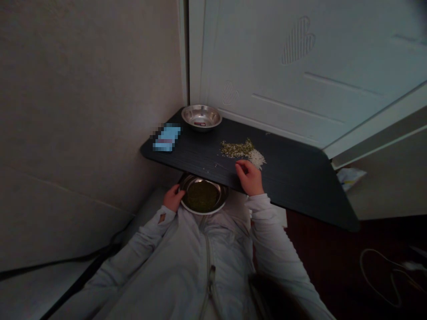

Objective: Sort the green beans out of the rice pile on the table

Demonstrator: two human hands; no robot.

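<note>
My left hand (pixel 173 198) grips the rim of a steel bowl (pixel 223 194) full of green grains, held just below the near edge of the dark table (pixel 293 173). On the tabletop rests my right hand (pixel 249 178), its fingers curled with the tips on the surface next to a small heap of mixed green and white grains (pixel 243 151). A few loose grains lie between the heap and the table edge. Whether anything sits under the right fingertips is hidden.
An empty steel bowl (pixel 201 117) stands at the table's far corner by the white door (pixel 300 66). A blue box (pixel 166 138) lies at the left edge. The wall (pixel 83 111) closes the left side. A white cable (pixel 380 275) lies on the dark floor at right.
</note>
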